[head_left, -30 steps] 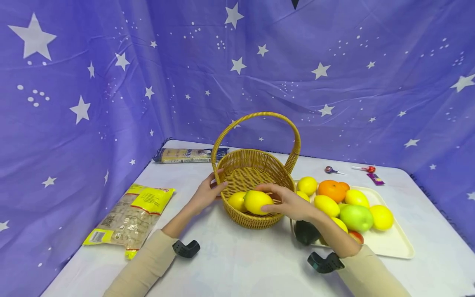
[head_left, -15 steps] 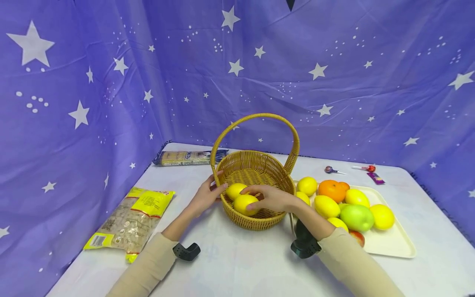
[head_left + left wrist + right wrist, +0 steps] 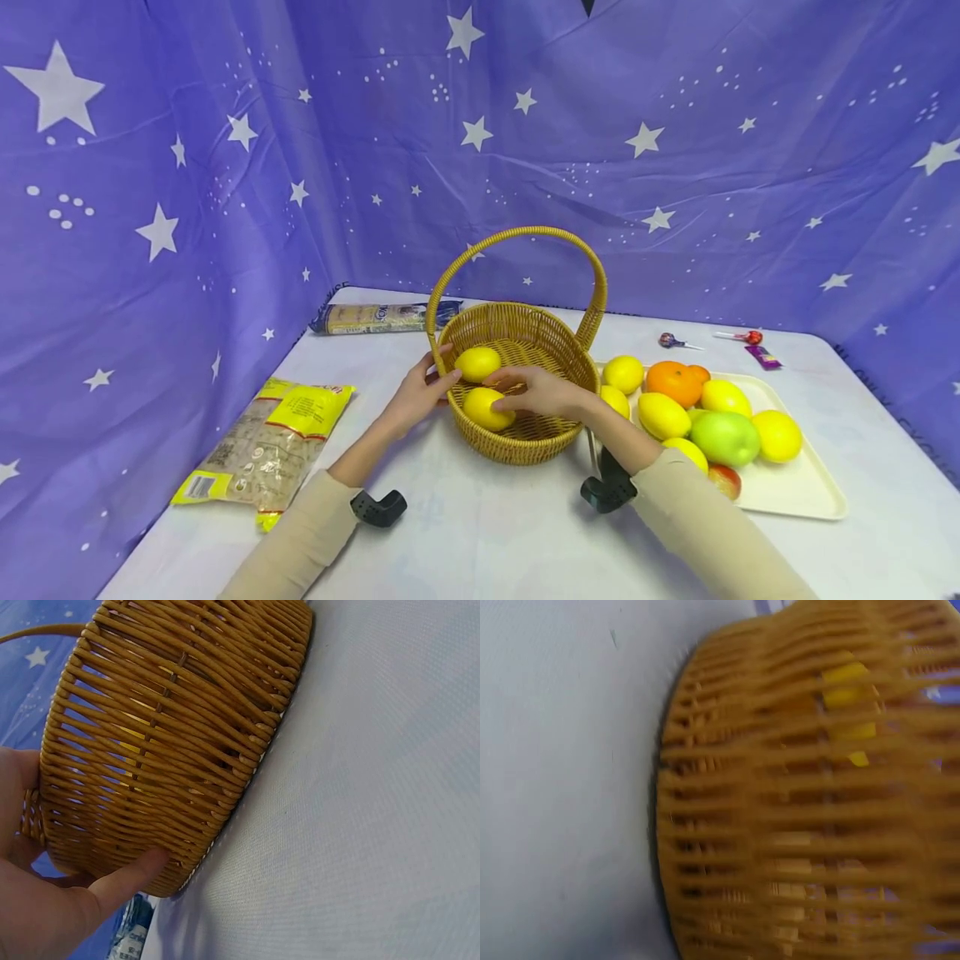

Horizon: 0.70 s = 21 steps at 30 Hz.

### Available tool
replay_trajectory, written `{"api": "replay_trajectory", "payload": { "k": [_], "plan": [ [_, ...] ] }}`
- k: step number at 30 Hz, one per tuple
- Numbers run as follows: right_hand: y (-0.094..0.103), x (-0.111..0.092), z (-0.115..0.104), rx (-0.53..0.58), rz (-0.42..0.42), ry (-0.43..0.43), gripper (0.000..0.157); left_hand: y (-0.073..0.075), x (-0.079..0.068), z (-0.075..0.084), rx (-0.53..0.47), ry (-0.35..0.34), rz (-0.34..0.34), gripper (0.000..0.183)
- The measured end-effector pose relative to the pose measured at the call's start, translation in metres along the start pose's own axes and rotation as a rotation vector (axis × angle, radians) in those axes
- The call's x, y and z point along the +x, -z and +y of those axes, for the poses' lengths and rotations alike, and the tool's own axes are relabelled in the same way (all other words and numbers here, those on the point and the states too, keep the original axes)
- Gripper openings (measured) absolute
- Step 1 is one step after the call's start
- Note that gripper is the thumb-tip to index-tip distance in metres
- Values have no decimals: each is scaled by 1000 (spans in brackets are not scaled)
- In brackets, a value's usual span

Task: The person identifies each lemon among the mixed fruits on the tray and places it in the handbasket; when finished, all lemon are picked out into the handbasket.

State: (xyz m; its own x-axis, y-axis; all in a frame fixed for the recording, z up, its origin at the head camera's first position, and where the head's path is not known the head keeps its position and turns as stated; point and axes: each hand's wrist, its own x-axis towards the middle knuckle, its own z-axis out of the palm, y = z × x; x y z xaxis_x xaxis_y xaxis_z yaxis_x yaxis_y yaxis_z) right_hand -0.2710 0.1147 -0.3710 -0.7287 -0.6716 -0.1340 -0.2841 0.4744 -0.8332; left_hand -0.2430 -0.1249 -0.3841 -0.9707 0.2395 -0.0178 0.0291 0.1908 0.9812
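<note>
ok, right hand [image 3: 543,394] fingers rest curled over a lemon [image 3: 483,407] inside the wicker basket [image 3: 558,350] mid-counter; left hand [image 3: 420,392] flat against its left wall. package writing unreadable; tray [image 3: 802,492] just right of basket, near counter [image 3: 487,542] free.

The basket [image 3: 525,392] stood mid-surface [image 3: 480,533] with two lemons [image 3: 477,363] inside. The tray [image 3: 795,492] of fruit lay just right of it, a packet [image 3: 262,442] well left, a long package [image 3: 382,317] behind-left, and what seemed lollipops [image 3: 675,341] behind the tray.

Fruit tray [image 3: 810,500], snack bag [image 3: 266,446], lollipops [image 3: 675,341]
</note>
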Motion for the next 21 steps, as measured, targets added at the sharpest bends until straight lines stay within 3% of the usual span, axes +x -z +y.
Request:
{"api": "replay_trajectory", "payload": {
  "k": [5, 10, 17, 21],
  "plan": [
    [20, -15, 5, 191, -47, -19, 50, 1, 13, -18, -2, -4, 9, 60],
    [43, -33, 8, 224, -12, 18, 52, -1, 14, -22, 15, -18, 25, 59],
    [78, -72, 10, 251, 164, 87, 47, -1, 13, -22, 7, -13, 29, 59],
    [96, -102, 18, 277, 270, 172, 39, 1, 11, -19, 2, -2, 29, 59]
  ]
}}
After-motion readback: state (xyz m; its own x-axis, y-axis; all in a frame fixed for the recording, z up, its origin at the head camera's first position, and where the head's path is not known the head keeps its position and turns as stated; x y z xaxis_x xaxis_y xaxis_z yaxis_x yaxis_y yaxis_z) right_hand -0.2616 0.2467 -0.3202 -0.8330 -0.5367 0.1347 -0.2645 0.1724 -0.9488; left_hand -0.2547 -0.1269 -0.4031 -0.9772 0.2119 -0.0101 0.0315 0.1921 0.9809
